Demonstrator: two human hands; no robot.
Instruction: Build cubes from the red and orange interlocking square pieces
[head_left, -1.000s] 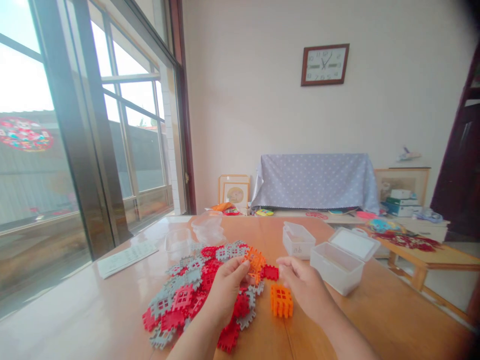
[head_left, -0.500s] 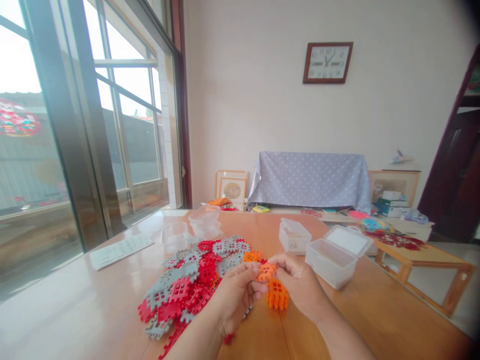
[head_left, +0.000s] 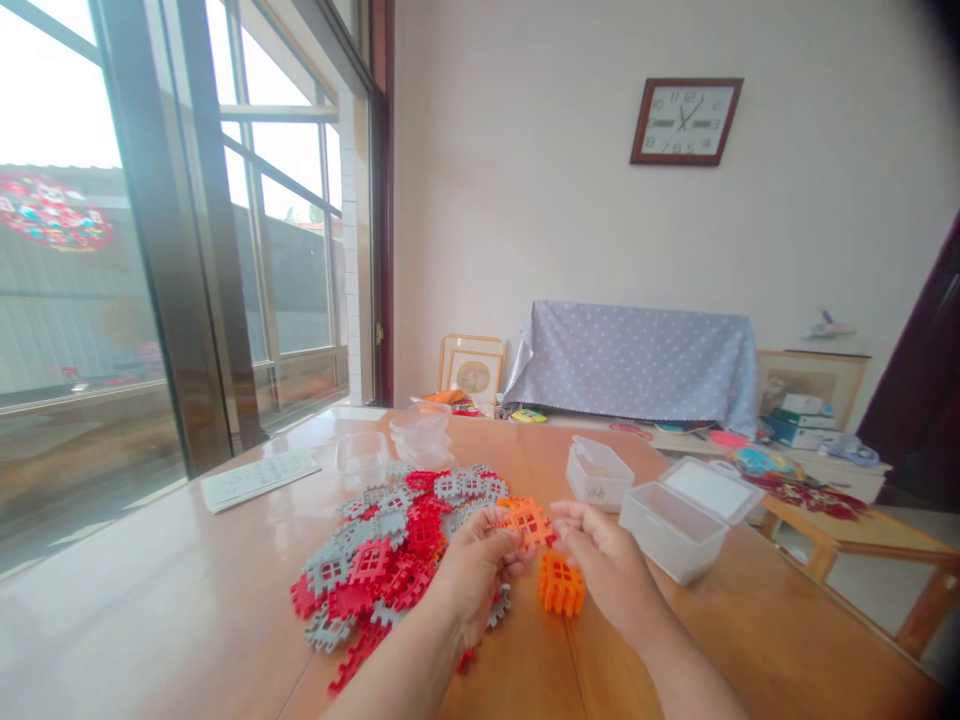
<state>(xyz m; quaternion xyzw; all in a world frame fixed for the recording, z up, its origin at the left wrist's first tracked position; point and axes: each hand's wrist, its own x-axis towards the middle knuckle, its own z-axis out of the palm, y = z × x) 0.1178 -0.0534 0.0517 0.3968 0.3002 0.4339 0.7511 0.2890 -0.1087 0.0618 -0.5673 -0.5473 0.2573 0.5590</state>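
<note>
Handling an orange tile (head_left: 534, 523): left hand (head_left: 486, 562) pinching its edge, right hand (head_left: 600, 548) half-curled alongside, grip unclear; clearing the block (head_left: 562, 590) below needs steadiness.

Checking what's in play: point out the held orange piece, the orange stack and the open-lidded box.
Held orange piece (head_left: 530, 522), head view: lattice middle.
Orange stack (head_left: 562, 592), head view: near side.
Open-lidded box (head_left: 660, 545), head view: front wall.

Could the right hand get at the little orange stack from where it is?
Probably yes: the right hand is close by, and nothing seems to lie on top of the orange stack.
</note>
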